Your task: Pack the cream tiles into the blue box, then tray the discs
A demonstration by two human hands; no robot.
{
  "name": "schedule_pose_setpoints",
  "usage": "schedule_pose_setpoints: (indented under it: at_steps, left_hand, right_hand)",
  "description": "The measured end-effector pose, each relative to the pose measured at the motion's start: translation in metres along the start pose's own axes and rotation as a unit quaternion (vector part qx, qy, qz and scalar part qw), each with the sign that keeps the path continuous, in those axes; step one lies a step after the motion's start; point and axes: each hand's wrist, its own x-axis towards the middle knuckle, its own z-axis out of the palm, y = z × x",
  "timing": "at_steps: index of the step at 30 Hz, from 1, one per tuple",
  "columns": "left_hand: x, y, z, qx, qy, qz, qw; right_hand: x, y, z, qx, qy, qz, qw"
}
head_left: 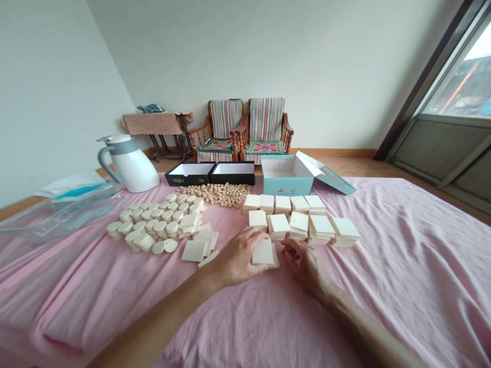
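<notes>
My left hand [240, 257] is closed on a pale square wooden tile [263, 252], thumb at its near edge and fingers at its far edge. Another tile shows under it, shifted slightly right. Just right of these tiles is my right hand [307, 263], fingers loosely bent and apart, with nothing visible in them. Beyond both hands stand two rows of stacked square tiles [279, 223]. Left of my left hand lie loose square tiles [194, 250], some overlapping.
Stacked round wooden discs [153, 225] stand left, with a pile of small wooden beads [226, 194] behind. Further back are two black boxes [192, 179], an open light-blue box [287, 184] and its leaning lid [330, 176]. A white jug [134, 166] and clear plastic container [76, 209] sit left.
</notes>
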Motion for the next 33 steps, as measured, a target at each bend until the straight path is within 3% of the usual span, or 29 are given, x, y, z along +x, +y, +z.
schedule_pose_setpoints:
  at_steps: [4,8,12,16,21,28,33]
  left_hand:
    - [-0.003,-0.008,0.003,-0.015,0.027,-0.012,0.999]
    - [-0.027,-0.028,-0.018,0.07,0.061,-0.11,0.99]
    - [-0.058,-0.055,-0.04,0.213,0.046,-0.232,0.948]
    - [-0.079,-0.072,-0.045,0.268,0.017,-0.316,0.91]
    - [-0.086,-0.076,-0.041,0.226,0.004,-0.338,0.913]
    - [-0.099,-0.09,-0.044,0.107,0.053,-0.323,0.939]
    - [-0.107,-0.1,-0.042,0.065,0.059,-0.326,0.941]
  right_hand:
    - [0.0,-0.004,-0.003,-0.003,0.001,-0.002,1.0]
    - [-0.001,-0.005,-0.002,0.003,-0.005,-0.011,1.0]
    - [-0.001,-0.005,-0.001,0.002,-0.003,-0.012,1.0]
    - [0.0,-0.004,-0.001,-0.008,-0.001,-0.017,1.0]
    - [-0.001,-0.003,0.0,-0.004,-0.005,-0.017,1.0]
    - [-0.001,-0.002,0.0,0.007,-0.009,-0.017,1.0]
    - [-0.001,-0.003,-0.001,0.002,-0.011,-0.014,1.0]
